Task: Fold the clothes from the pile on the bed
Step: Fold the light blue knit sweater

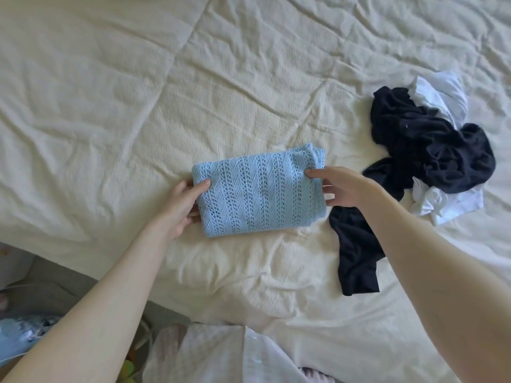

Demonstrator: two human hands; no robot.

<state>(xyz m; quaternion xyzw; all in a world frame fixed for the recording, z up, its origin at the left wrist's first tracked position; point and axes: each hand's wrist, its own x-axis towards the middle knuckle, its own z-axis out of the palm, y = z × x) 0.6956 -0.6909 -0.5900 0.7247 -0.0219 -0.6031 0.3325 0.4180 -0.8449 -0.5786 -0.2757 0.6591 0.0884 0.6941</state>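
Bed point(110, 92) fills most of the head view: cream quilted cover, stitched seams, heavily creased, lit brighter toward the top right. Its near edge runs diagonally across the lower left.

Light blue openwork knit top point(260, 189) lies folded into a compact rectangle mid-bed, flat on the cover.

Left hand point(182, 205) holds the top's left edge: thumb on top of the fabric, fingers point(193, 214) curled under the edge, so a pinch grip.

Right hand point(343, 186) is at the top's right edge: thumb tip presses the upper right corner, fingers point(330, 194) mostly straight along the side edge. Can't tell whether they go under the fabric.

Pile sits to the right, near the right hand but apart from the blue top:
- dark navy garment point(431, 150), crumpled, one long part trailing toward the near edge and passing under the right forearm
- white garment point(448, 203) bunched under and beside it, showing at the pile's far and near-right ends

Room below the bed's edge, lower left: grey floor point(49, 288), a light blue patterned item point(19, 335) at the left border, blurred, can't identify. Pale clothing of the person point(221, 355) at bottom centre.
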